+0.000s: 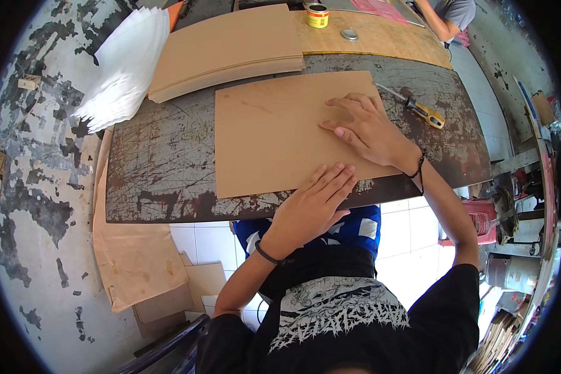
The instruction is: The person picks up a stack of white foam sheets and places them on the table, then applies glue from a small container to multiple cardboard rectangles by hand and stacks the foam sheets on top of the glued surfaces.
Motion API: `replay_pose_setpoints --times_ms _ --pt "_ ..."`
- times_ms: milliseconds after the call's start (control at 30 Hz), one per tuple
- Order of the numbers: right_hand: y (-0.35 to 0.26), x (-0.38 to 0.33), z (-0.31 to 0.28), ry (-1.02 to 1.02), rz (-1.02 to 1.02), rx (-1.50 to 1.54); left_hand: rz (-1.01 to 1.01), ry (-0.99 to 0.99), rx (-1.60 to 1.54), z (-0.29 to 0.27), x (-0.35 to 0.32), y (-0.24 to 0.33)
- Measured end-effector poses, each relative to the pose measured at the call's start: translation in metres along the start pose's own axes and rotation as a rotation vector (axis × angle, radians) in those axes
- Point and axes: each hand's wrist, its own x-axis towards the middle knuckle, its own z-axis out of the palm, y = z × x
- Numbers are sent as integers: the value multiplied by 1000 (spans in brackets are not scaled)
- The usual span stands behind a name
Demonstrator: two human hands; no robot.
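A flat brown cardboard sheet [268, 137] lies on the scratched dark table [156, 156] in front of me. My left hand [311, 202] rests at the sheet's near edge, its fingers stretched out flat on the cardboard. Over the sheet's right part is my right hand [371, 128], fingers spread and slightly bent, with nothing held in it. Whether all its fingertips touch the sheet I cannot tell. Just right of the sheet lies a screwdriver [427, 113] with a yellow and black handle, its shaft pointing toward the sheet's far right corner.
Behind the sheet sits a thick stack of cardboard [230, 47], with white sheets [128, 65] to its left. A yellow and red tin [317, 17] and a round lid [350, 35] stand on a wooden board [393, 47]. Another person's arm [439, 23] shows at the far right.
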Motion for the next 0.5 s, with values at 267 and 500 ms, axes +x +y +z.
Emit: replay_pose_setpoints --times_ms 267,500 --pt "-4 -48 -23 7 11 -51 -38 32 -101 -3 1 0" --pt "1 -99 -42 5 102 -135 -56 89 -93 -4 2 3"
